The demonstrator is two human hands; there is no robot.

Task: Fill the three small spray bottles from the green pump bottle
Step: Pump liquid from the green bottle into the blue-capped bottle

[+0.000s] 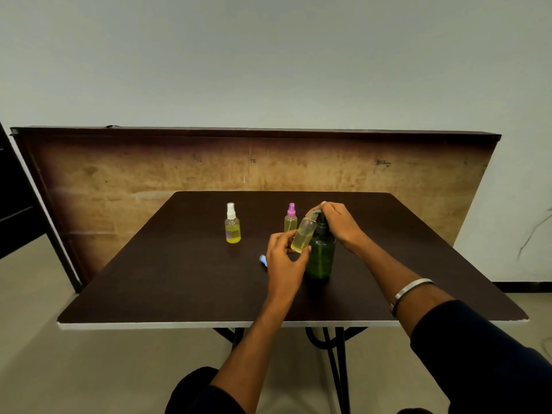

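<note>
Green pump bottle (pixel 320 255), translucent plastic, rounded

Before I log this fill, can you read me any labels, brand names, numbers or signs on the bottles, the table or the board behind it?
No readable text anywhere in this view.
Green pump bottle: no label visible.
Uncapped small bottle in the left hand: plain.
White-capped spray bottle and pink-capped spray bottle: plain.
Board behind the table: a few dark marks, too small and blurred to read.
</note>
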